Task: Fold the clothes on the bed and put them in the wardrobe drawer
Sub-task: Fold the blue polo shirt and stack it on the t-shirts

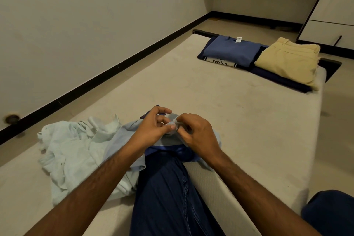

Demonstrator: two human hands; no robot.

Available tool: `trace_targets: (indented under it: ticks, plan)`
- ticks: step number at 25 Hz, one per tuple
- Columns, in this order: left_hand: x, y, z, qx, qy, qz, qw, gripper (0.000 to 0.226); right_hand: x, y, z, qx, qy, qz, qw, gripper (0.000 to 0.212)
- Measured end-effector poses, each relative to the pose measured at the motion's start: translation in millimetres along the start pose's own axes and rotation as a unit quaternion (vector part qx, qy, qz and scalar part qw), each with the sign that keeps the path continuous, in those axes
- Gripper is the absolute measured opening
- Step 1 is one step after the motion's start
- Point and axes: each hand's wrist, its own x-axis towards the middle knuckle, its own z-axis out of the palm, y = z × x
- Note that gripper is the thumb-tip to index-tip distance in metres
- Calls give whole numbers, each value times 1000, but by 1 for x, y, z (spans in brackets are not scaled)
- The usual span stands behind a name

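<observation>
Both grips pinching pale blue shirt (122, 140): my left hand (153, 126) and right hand (197, 134) meet at small fabric fold, near bed (210, 101) edge. Folded clothes (258, 57) stacked at far end.

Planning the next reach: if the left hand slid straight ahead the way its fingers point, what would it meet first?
Probably the right hand, close opposite the left hand; both pinch the same pale cloth.
</observation>
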Motion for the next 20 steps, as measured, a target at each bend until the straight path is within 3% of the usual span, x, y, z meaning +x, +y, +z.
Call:
trace_targets:
  ticks: [3, 7, 9, 13, 17, 20]
  plan:
    - [0, -5, -5, 133, -16, 27, 991, 40, 2, 5, 6, 19, 36, 29, 999, 11]
    - [5, -13, -10, 375, 38, 58, 924, 23, -6, 1, 8, 137, 31, 142, 980, 14]
    - [7, -15, -14, 353, 18, 60, 934, 33, -11, 4, 10, 197, -9, 258, 946, 11]
    - [-1, -8, -8, 292, -86, 101, 947, 28, -7, 6, 13, 325, -45, 436, 838, 40]
    - [-6, -7, -7, 261, -102, 101, 955, 30, 0, 9, 19, 339, -5, 438, 833, 22]
    - [-7, -14, -16, 247, -34, 156, 956, 23, 6, 15, 16, 373, 35, 417, 828, 11]
